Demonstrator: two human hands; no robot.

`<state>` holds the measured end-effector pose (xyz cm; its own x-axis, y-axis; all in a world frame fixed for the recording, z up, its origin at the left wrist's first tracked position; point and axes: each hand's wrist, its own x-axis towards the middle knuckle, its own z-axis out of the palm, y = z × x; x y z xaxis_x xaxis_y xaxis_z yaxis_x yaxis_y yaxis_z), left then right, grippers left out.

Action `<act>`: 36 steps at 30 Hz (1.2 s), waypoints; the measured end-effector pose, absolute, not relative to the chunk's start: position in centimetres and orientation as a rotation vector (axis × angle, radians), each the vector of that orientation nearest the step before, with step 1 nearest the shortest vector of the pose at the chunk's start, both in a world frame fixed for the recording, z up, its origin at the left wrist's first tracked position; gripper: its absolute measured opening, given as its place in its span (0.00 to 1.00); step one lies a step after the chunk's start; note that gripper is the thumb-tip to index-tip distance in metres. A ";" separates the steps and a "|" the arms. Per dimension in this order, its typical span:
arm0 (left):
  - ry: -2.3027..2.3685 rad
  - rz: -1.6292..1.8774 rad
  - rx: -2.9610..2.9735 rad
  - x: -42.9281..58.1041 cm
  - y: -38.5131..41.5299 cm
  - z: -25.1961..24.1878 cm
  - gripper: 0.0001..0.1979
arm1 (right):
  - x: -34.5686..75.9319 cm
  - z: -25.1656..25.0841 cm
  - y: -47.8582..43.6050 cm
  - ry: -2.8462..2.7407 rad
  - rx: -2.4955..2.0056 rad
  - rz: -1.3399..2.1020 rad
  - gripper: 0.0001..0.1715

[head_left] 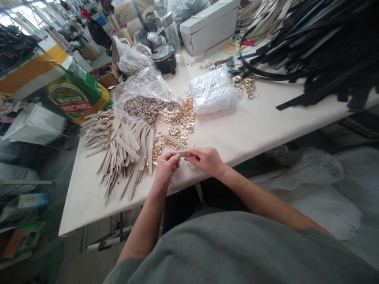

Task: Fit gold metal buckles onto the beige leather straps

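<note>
Above the near table edge, my left hand (168, 165) and my right hand (207, 159) meet, both with fingers pinched. Between them is a short beige strap piece (185, 154), gripped from either side; a bit of gold metal seems to show under my right fingers, too small to make out. Just beyond lie loose gold buckles (187, 112) in a spread pile. Left of my left hand is a fanned heap of beige straps (124, 150). Small beige loops (145, 108) spill from a clear plastic bag (145, 85) behind the heap.
A plastic-wrapped white bundle (213, 91) sits mid-table, with a dark lidded mug (164, 59) and a white box (209, 25) farther back. Long black straps (319, 51) overhang the right side. A green carton (78, 92) stands by the left edge.
</note>
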<state>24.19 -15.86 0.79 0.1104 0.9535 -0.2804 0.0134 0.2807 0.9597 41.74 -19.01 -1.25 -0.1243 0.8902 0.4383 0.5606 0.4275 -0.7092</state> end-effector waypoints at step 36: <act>1.050 1.072 0.862 25.5 -16.4 0.8 0.18 | 41.9 -1.7 -18.7 -1.536 -1.228 0.705 0.09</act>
